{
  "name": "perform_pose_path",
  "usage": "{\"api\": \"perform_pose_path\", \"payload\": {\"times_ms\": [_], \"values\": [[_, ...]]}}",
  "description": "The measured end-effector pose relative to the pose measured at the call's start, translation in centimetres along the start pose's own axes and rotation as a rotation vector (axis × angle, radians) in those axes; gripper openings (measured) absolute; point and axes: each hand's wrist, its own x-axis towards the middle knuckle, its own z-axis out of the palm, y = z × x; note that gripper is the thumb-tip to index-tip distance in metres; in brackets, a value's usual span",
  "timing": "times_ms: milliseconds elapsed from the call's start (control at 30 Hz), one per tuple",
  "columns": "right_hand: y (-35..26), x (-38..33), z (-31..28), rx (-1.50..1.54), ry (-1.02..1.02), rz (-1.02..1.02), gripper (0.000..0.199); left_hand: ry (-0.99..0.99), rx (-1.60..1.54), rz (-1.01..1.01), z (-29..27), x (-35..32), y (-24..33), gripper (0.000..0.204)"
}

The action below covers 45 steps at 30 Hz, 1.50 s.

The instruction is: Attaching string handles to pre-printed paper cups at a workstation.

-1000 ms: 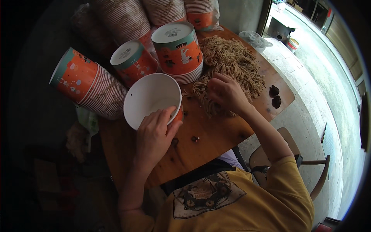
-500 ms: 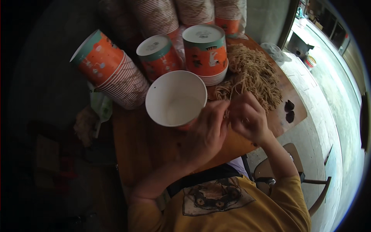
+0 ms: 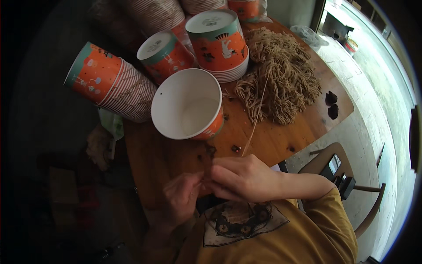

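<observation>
A thin tan strand (image 3: 252,135) runs from the heap of tan cords (image 3: 285,75) down to my right hand (image 3: 246,178), whose fingers are closed on it. Close beside it, my left hand (image 3: 181,193) is pinched and smeared by motion; what its fingers hold cannot be made out. A small dark brown, blurred shape shows just above where the fingertips meet. Both hands are at the table's near edge, in front of my chest. Beyond them an open paper tub (image 3: 187,105), white inside and orange outside, tilts toward me with nothing visible in it.
Upside-down stacks of orange and green paper tubs (image 3: 220,42) stand behind the open one. Another stack (image 3: 110,83) leans at the left. Further bagged stacks (image 3: 154,15) line the back. Two dark pieces (image 3: 332,104) lie at the wooden table's right edge. A chair (image 3: 338,167) stands at right.
Both hands have moved from beside the cord heap toward my body, the right drawing a strand out with it. The view has shifted, so the tubs sit further left and higher.
</observation>
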Motion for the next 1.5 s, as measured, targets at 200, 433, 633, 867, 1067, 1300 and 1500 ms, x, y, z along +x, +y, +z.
{"api": "perform_pose_path", "payload": {"times_ms": [200, 433, 633, 867, 1067, 1300, 1500], "values": [[2.0, -1.7, -0.5, 0.083, 0.079, 0.388, 0.015, 0.191, 0.329, 0.174, -0.1, 5.5, 0.1, 0.030], [2.8, -1.8, -2.0, 0.450, 0.214, 0.724, 0.008, -0.192, 0.018, -0.249, 1.1, 11.7, -1.5, 0.036], [3.9, -1.1, -2.1, 0.573, 0.348, 0.702, 0.012, 0.012, -0.461, -0.332, -2.3, 10.3, -2.8, 0.034], [4.3, 1.9, -0.8, 0.533, 0.124, 0.769, 0.013, 0.060, -0.598, -0.481, -4.1, 9.1, -3.0, 0.024], [5.9, 2.7, 1.6, 0.412, 0.227, 0.485, 0.012, 0.034, -0.683, -0.530, -4.7, 8.9, -3.2, 0.023], [6.6, 2.7, 2.1, 0.287, 0.243, 0.389, 0.008, -0.013, -0.810, -0.522, -4.7, 9.3, -4.1, 0.020], [6.1, 4.1, 1.7, 0.096, 0.317, 0.054, 0.012, -0.086, -0.825, -0.499, -4.4, 9.7, -3.9, 0.020]]}}
